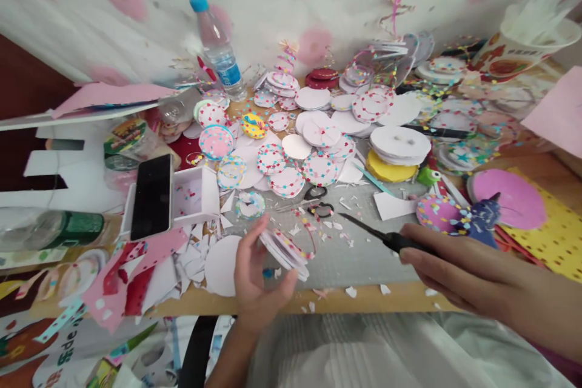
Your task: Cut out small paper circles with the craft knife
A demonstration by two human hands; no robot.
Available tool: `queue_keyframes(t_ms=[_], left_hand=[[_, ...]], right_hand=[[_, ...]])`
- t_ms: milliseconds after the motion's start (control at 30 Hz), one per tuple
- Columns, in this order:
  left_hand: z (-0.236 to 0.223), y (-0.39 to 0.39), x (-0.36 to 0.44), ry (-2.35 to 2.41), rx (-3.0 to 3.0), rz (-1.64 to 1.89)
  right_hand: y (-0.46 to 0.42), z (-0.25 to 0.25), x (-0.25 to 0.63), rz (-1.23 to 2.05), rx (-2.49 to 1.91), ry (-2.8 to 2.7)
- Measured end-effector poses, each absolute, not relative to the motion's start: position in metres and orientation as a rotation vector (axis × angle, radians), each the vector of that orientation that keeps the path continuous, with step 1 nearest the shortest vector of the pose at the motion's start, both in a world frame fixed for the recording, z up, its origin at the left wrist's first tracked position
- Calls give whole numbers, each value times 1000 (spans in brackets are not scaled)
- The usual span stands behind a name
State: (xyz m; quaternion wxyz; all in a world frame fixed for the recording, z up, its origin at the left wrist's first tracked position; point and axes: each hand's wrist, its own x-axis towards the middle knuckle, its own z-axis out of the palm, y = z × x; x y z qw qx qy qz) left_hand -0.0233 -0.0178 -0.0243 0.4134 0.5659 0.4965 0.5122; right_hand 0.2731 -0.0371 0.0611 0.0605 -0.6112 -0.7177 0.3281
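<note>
My left hand (257, 291) grips a small stack of white paper discs (282, 251), tilted on edge between thumb and fingers. Red and yellow dots trim its far side, and a thin pinkish loop stands out from it. In my right hand (459, 273) is a knife (386, 236) with a black handle and a slim dark blade, its point aimed left over the grey mat (336, 260), apart from the discs. Black-handled scissors (321, 201) lie on the mat between the hands, among paper scraps. A loose white paper circle (222, 267) rests left of my left hand.
Many dotted paper discs (286, 182) cover the back of the table. A water bottle (222, 54) stands behind them. At left, a phone (152, 197) leans on a white box (195, 194). A paper cup (518, 48) stands back right; yellow dotted paper (552, 236) lies right.
</note>
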Motion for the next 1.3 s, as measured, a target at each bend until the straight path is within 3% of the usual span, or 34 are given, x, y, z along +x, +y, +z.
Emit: queue_keyframes(t_ms=[133,267,400,567,667,800,1000,1300], left_hand=[[-3,-9,-30,1115,682,1277],[17,-5,-23,950,162,1150],[16,-6,-14,850,101,1100],[3,-13,-9,915,343,1163],[-1,-16,-9,992,660,1246],[0,-19,-7,1046,1157,1290],[2,-20,-10,1048,1720,1296],[1,-16,-13,870,2194,1215]], right_hand=[[-32,14,261,1039,-1801,-2212],[-34,-27,253,529,-1747,-2285],[-26,-40,253,245,-1720,-2341],[-25,-27,237,166,-1660,-2165],[-41,-7,219,267,-1402,-1928],[-58,17,195,638,-1109,-1938],[-51,27,173,1023,-1178,-1820],[-39,25,164,596,-1332,-1803]])
